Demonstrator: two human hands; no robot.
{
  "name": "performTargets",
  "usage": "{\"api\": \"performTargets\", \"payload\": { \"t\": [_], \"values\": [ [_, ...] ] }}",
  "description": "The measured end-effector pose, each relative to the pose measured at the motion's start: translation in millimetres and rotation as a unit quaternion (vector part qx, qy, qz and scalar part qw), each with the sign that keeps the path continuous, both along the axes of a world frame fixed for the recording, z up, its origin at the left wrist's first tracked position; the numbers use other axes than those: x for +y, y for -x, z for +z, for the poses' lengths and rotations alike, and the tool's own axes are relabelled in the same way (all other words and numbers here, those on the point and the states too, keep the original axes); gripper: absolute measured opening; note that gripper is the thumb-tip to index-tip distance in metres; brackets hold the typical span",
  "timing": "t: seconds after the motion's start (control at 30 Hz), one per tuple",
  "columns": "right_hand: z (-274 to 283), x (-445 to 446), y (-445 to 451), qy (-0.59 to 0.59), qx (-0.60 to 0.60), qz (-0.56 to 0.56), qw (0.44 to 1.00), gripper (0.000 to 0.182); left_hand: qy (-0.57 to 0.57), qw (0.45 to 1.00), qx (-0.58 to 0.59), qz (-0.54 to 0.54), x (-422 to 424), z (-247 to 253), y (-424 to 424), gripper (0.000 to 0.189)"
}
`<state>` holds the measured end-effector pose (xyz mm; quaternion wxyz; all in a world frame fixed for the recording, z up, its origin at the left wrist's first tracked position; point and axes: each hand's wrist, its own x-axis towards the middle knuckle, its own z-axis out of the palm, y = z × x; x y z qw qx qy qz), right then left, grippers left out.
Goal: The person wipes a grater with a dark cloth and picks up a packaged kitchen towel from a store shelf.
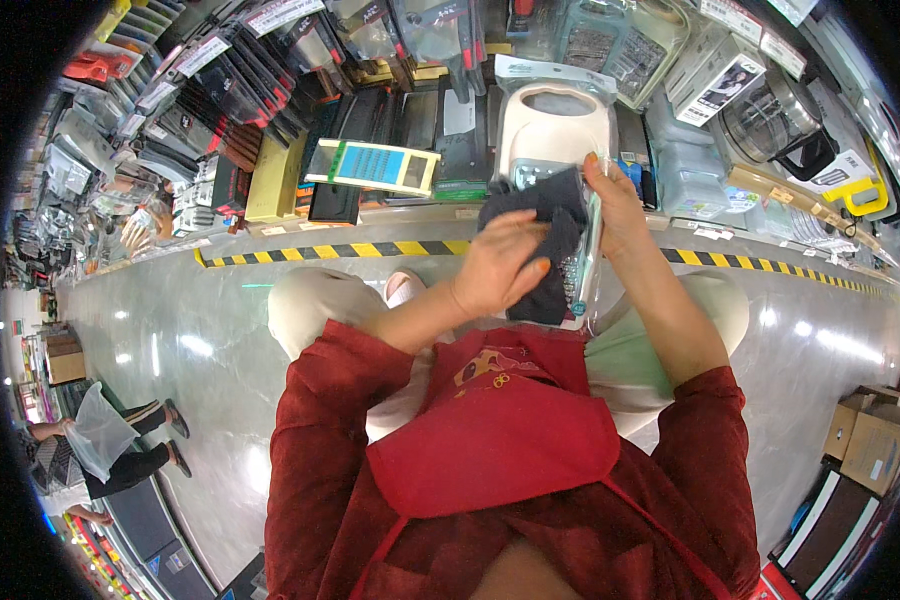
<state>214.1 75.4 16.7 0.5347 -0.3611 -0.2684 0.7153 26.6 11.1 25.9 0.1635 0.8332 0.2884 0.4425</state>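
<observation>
A cream-coloured plastic grater board (pixel 559 139) in a clear bag stands tilted before me, its metal grating face partly showing. My right hand (pixel 616 210) grips its right edge, thumb on the front. With a dark cloth (pixel 544 225), my left hand (pixel 499 262) presses on the front of the pack; its fingers are slightly blurred. The cloth hides much of the grating face. Left of the pack, a cream slicer with a blue panel (pixel 375 166) lies across dark boxes (pixel 334 202) on the low shelf.
Packaged knives (pixel 255 90) hang at upper left. A glass jug with a black handle (pixel 776 120) and clear plastic containers (pixel 686 176) stand on the right. Yellow-black tape (pixel 337 251) runs along the floor. A person with a plastic bag (pixel 101 431) is at far left; cartons (pixel 874 442) stand far right.
</observation>
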Motion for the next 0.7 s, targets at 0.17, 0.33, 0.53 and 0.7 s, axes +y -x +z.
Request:
{"api": "performTargets", "payload": {
  "t": [0.17, 0.33, 0.53, 0.7],
  "values": [
    [12.8, 1.9, -12.7, -0.009, 0.020, -0.057, 0.998, 0.033, 0.006, 0.993, 0.035, -0.115, -26.7, -5.3, 6.1, 0.032],
    [25.7, 5.1, -23.8, -0.055, 0.021, -0.078, 0.995, 0.031, 0.085, 0.995, 0.002, -0.053, -38.1, -16.3, 13.5, 0.020],
    [3.4, 2.2, -7.8, 0.034, 0.028, -0.076, 0.996, 0.040, 0.233, 0.924, -0.209, 0.220, -19.0, -1.7, 28.4, 0.031],
    [-9.3, -25.8, 37.8, 0.065, 0.052, -0.054, 0.995, 0.041, 0.183, 0.946, -0.124, 0.238, -15.9, -14.0, 6.8, 0.031]
  ]
}}
